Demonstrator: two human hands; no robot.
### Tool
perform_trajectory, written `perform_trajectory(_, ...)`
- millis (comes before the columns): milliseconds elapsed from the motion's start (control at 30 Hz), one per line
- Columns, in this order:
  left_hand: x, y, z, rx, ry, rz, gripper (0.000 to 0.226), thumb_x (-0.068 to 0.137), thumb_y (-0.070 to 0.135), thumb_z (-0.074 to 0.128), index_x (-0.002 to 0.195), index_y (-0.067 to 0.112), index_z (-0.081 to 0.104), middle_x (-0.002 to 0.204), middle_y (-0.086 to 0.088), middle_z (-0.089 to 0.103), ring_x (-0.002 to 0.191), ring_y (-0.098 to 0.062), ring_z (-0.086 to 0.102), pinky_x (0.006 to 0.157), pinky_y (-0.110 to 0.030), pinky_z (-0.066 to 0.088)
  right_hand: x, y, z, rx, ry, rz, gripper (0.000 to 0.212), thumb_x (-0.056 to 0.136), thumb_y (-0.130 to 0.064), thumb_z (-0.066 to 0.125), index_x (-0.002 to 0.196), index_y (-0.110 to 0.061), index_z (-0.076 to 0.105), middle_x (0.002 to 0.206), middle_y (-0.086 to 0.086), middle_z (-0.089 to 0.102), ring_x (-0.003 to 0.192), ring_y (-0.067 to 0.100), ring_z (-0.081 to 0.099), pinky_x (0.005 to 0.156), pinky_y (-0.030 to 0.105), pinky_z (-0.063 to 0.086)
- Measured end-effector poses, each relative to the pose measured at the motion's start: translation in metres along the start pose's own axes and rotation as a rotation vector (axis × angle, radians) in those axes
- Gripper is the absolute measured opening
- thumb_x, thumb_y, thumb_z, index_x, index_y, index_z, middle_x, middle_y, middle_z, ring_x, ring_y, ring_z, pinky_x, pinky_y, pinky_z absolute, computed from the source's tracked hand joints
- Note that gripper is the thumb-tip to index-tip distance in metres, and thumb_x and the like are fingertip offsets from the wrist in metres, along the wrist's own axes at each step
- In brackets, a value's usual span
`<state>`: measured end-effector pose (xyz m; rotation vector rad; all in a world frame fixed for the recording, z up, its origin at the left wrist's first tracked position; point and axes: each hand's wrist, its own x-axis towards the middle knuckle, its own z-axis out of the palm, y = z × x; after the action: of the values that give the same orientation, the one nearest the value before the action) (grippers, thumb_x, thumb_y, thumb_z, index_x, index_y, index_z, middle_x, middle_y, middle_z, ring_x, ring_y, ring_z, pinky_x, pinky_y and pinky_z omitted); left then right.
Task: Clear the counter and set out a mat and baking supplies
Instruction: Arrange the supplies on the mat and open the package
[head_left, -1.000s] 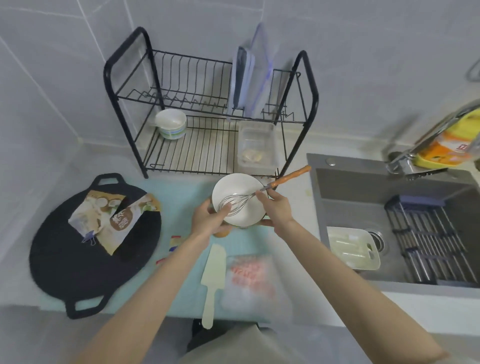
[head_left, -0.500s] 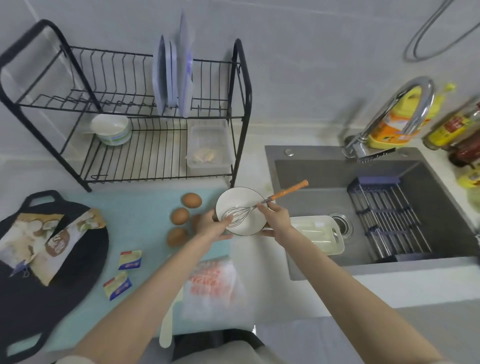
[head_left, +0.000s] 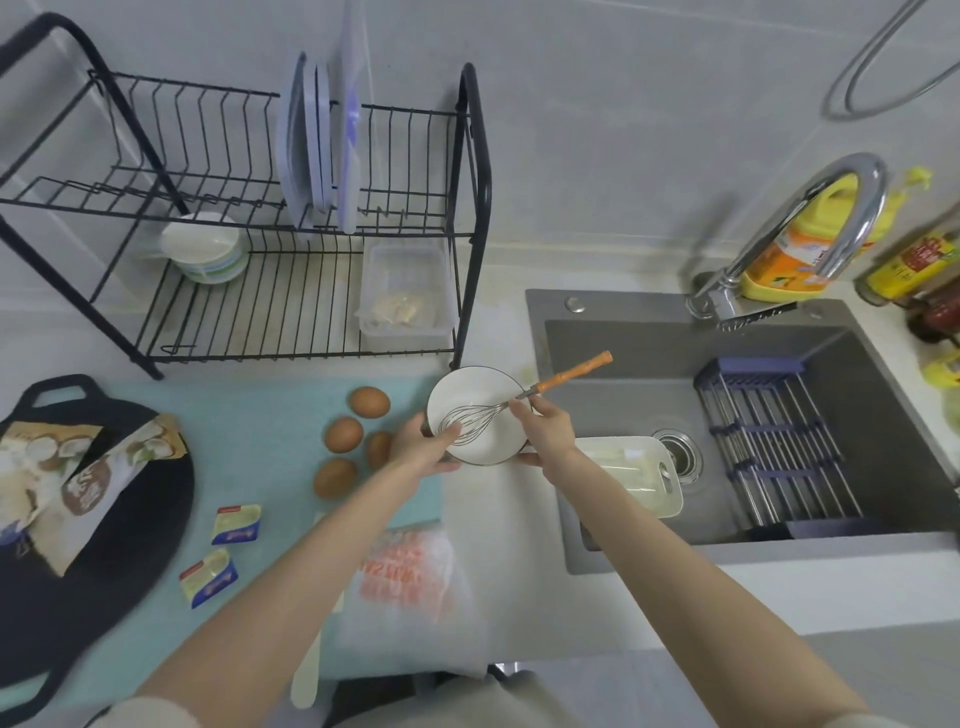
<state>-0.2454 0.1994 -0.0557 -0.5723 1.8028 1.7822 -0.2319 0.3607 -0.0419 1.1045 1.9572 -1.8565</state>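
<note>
Gripping bowl (head_left: 470, 380) rim with left fingers (head_left: 445, 432), right fingers (head_left: 523, 409) pinching whisk (head_left: 571, 372) shaft, wires inside bowl

A home kitchen: sink (head_left: 644, 358) with faucet (head_left: 810, 228), dish rack (head_left: 311, 291), tiled wall.

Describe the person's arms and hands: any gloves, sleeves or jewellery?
No gloves: the left hand and right hand are bare, with no rings or watch visible. Both forearms are uncovered; pale sleeve edges show only near the elbows, at the frame's bottom.
</note>
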Motion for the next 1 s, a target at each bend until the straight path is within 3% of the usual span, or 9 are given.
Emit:
perform_trajectory(167, -0.006, 0.003, -0.001, 0.023, -0.014, 0.003, 0.033, 0.090, 0.014, 0.063, 0.120, 0.007, 0.052, 0.109, -0.008, 0.055, 0.089, -0.026, 0.059, 0.056, -0.025, 0.059, 0.000, -0.002, -0.002, -0.018, -0.006, -0.003, 0.046, 0.088, -0.033, 0.065, 0.130, -0.017, 0.056, 0.107, 0.001, 0.061, 0.092, 0.022, 0.060, 0.077, 0.040, 0.058)
perform_trajectory(267, -0.009, 0.005, -0.004, 0.079, 0.027, 0.039, 0.028, 0.090, 0.018, 0.063, 0.116, 0.012, 0.054, 0.109, -0.005, 0.055, 0.092, -0.018, 0.058, 0.069, -0.030, 0.058, -0.006, -0.001, -0.006, -0.055, -0.013, -0.018, 0.047, 0.085, -0.037, 0.067, 0.128, -0.019, 0.057, 0.113, 0.004, 0.062, 0.097, 0.022, 0.061, 0.072, 0.036, 0.057)
perform_trajectory(400, -0.022, 0.008, -0.012, 0.149, 0.058, 0.093, 0.047, 0.090, 0.023, 0.063, 0.134, 0.019, 0.047, 0.114, -0.003, 0.054, 0.107, -0.017, 0.054, 0.085, -0.037, 0.053, -0.018, 0.003, -0.019, -0.103, 0.013, -0.044, 0.041, 0.085, -0.036, 0.066, 0.119, -0.016, 0.055, 0.097, 0.003, 0.059, 0.090, 0.023, 0.059, 0.070, 0.035, 0.055)
perform_trajectory(467, -0.032, 0.008, -0.017, 0.177, 0.081, 0.146, 0.056, 0.090, 0.025, 0.062, 0.141, 0.017, 0.039, 0.123, -0.004, 0.052, 0.116, -0.019, 0.052, 0.087, -0.038, 0.051, -0.027, 0.007, -0.025, -0.118, 0.038, -0.078, 0.037, 0.085, -0.034, 0.066, 0.111, -0.014, 0.052, 0.097, 0.003, 0.057, 0.092, 0.024, 0.058, 0.067, 0.035, 0.054)
perform_trajectory(533, -0.041, 0.007, -0.026, 0.203, 0.113, 0.207, 0.054, 0.091, 0.023, 0.061, 0.140, 0.015, 0.040, 0.125, -0.006, 0.053, 0.111, -0.018, 0.054, 0.085, -0.037, 0.051, -0.038, 0.007, -0.027, -0.131, 0.034, -0.140, 0.032, 0.084, -0.033, 0.066, 0.105, -0.014, 0.052, 0.098, 0.002, 0.057, 0.089, 0.022, 0.057, 0.065, 0.034, 0.053)
perform_trajectory(633, -0.061, 0.003, -0.046, 0.225, 0.176, 0.288, 0.051, 0.086, 0.027, 0.062, 0.134, 0.015, 0.047, 0.120, -0.005, 0.060, 0.092, -0.016, 0.057, 0.088, -0.041, 0.052, -0.059, 0.000, -0.021, -0.146, -0.054, -0.241, 0.026, 0.086, -0.029, 0.066, 0.104, -0.012, 0.056, 0.092, -0.001, 0.058, 0.080, 0.020, 0.059, 0.070, 0.036, 0.054)
perform_trajectory(800, -0.102, -0.005, -0.089, 0.246, 0.297, 0.381, 0.026, 0.093, 0.015, 0.057, 0.118, 0.020, 0.057, 0.110, -0.002, 0.062, 0.096, -0.016, 0.057, 0.086, -0.034, 0.049, -0.092, -0.016, 0.013, -0.208, -0.277, -0.387, 0.011, 0.088, -0.021, 0.064, 0.096, -0.015, 0.060, 0.085, -0.002, 0.059, 0.074, 0.018, 0.059, 0.071, 0.035, 0.054)
perform_trajectory(900, -0.122, -0.011, -0.118, 0.266, 0.375, 0.396, 0.029, 0.093, 0.012, 0.056, 0.121, 0.019, 0.056, 0.113, -0.004, 0.062, 0.095, -0.018, 0.059, 0.088, -0.037, 0.048, -0.104, -0.020, 0.039, -0.233, -0.393, -0.428, 0.006, 0.089, -0.017, 0.061, 0.095, -0.017, 0.060, 0.080, -0.003, 0.056, 0.065, 0.014, 0.054, 0.061, 0.023, 0.047)
perform_trajectory(1000, -0.144, -0.017, -0.149, 0.313, 0.439, 0.382, 0.029, 0.094, 0.016, 0.055, 0.122, 0.021, 0.056, 0.112, 0.001, 0.061, 0.093, -0.017, 0.061, 0.081, -0.033, 0.048, -0.116, -0.016, 0.070, -0.281, -0.477, -0.462, 0.004, 0.089, -0.017, 0.061, 0.092, -0.019, 0.061, 0.073, -0.007, 0.057, 0.067, 0.014, 0.055, 0.059, 0.022, 0.045)
